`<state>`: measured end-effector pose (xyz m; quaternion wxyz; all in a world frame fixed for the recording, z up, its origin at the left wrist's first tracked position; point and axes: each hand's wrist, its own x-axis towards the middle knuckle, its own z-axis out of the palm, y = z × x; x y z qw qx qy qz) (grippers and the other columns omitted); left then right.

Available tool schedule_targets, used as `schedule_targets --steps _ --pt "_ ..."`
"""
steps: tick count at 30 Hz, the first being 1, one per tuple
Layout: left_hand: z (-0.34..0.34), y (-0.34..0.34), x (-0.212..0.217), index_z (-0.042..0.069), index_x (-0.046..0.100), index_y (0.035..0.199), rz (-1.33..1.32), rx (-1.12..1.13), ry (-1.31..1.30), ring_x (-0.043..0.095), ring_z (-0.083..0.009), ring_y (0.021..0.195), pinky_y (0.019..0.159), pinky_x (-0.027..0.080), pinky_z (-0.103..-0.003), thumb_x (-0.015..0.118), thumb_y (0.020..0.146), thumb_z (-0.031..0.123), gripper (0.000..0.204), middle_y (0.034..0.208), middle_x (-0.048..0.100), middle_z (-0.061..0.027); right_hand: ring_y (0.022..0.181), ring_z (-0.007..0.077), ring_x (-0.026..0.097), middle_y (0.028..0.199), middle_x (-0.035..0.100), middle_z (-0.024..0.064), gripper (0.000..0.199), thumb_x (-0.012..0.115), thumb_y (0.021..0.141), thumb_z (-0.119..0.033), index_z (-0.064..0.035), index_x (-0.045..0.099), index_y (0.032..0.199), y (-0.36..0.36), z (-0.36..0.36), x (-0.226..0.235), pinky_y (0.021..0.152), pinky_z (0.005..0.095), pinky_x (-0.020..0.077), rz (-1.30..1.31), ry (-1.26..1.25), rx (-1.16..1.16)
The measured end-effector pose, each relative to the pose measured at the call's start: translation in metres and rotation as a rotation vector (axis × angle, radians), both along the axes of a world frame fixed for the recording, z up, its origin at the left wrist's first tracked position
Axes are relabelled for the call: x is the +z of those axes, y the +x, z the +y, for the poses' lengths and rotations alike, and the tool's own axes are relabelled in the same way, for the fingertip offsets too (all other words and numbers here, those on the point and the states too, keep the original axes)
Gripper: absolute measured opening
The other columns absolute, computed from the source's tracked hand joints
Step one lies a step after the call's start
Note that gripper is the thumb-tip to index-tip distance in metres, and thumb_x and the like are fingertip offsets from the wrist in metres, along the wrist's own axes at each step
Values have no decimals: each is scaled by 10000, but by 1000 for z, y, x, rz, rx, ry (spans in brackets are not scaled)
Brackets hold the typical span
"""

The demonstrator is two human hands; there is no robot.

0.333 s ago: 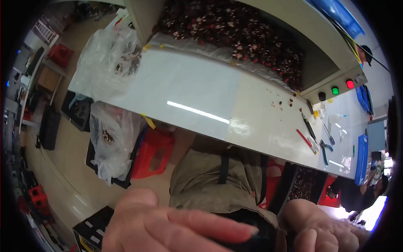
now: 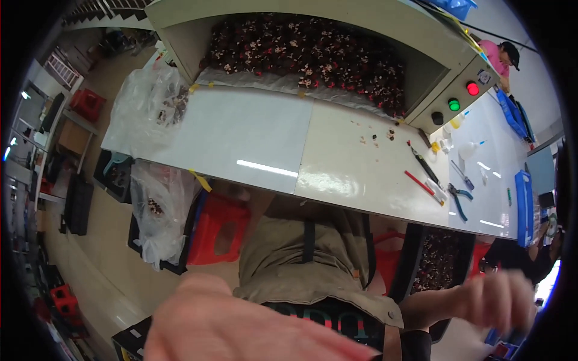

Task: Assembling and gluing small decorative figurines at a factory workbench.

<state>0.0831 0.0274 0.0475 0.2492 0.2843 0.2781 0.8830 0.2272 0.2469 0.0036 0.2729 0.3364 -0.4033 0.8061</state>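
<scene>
in the pale box [image 2: 463, 72] lies a big heap of little dark bits [image 2: 301, 57], but i can't tell how much is done or if the flat left hand [image 2: 235, 328] or curled right hand [image 2: 497, 301] holds anything.

The left grip [image 2: 241, 328] stretches inward, fingers straight; the right grip [image 2: 497, 299] looks blurry to me, fingers bent.

Buttons [image 2: 454, 104]: 2 o'clock, slanting row; black, glowing green, glowing red.
Person [image 2: 495, 55]: 2 o'clock, pink top, dark cap.
Pliers [image 2: 462, 206]: 3 o'clock, on the bench [image 2: 241, 132].
Tray [image 2: 525, 207]: 3 o'clock, blue, beyond the pliers.
Stool [image 2: 205, 243]: 8 o'clock, red.
Bag [image 2: 135, 111]: 10 o'clock, clear plastic.
</scene>
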Motion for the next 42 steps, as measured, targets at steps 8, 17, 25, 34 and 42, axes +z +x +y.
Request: schedule_targets --steps 8,17,25,34,42 --pt "28 1 -15 22 607 936 146 -203 -30 638 -235 804 780 480 -306 515 895 65 109 917 625 -151 756 115 429 826 469 26 318 446 970 -393 -83 513 944 -23 18 -55 653 260 343 -397 -94 -449" --pt "20 3 -34 8 637 932 266 -535 60 614 -235 766 710 481 -303 528 867 42 132 917 619 -139 779 117 554 872 594 57 252 454 981 -237 -21 583 1002 -42 41 -129 717 234 441 -891 144 -1091" --pt "-12 -48 -57 -4 665 929 289 -944 183 594 -236 733 648 482 -301 540 843 21 154 916 614 -128 720 79 574 785 616 36 209 500 959 -174 8 603 956 -77 40 -170 667 206 469 -1041 551 -1170" --pt "-35 -44 -48 119 572 1119 232 -542 20 550 -206 852 798 454 -361 579 893 162 230 857 617 -24 700 72 573 738 625 34 225 523 945 -193 11 618 947 -90 49 -188 664 212 460 -1121 635 -1289" --pt "-4 -37 -59 100 523 1175 357 -518 -106 590 -242 857 795 468 -422 572 896 172 292 914 631 -49 722 93 594 794 635 48 206 545 931 -186 11 604 944 -93 48 -195 686 231 465 -1090 677 -1279"
